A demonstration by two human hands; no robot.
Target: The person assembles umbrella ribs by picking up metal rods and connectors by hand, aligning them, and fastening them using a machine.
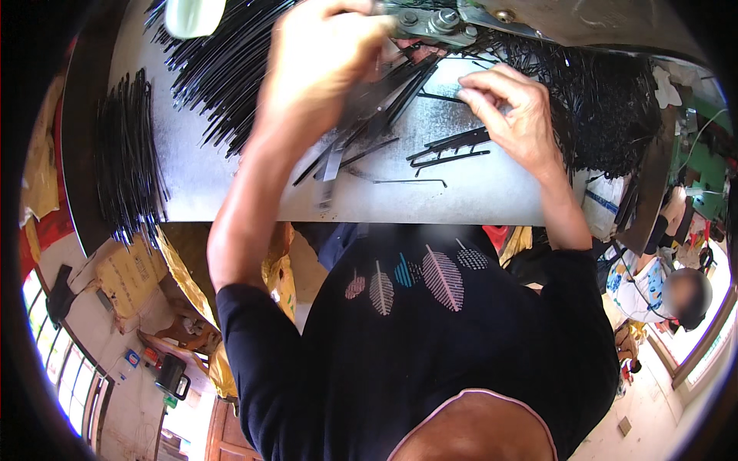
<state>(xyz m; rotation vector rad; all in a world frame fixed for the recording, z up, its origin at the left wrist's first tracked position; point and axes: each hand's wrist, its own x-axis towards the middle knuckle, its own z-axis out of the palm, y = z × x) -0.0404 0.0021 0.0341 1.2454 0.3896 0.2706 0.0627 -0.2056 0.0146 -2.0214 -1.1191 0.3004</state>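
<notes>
My left hand (327, 58) reaches over the upper middle of the grey metal table (254, 188), beside a bolted machine part (438, 21). Motion blurs its curled fingers, so whether they hold anything is unclear. My right hand (515, 111) is closed, thumb and forefinger pinched at the end of a thin black rod (440, 97). Below it lie several loose black rods with bent ends (450, 154). Between my hands, more rods (411, 92) lie aslant, partly blurred. A narrow shiny strip (332, 165), also blurred, shows below my left wrist.
A large bundle of black rods (219, 92) lies left of my left arm, with a smaller bundle (127, 154) at the table's left edge. A tangled black heap (615, 107) fills the right side. Another person (653, 288) is at the far right.
</notes>
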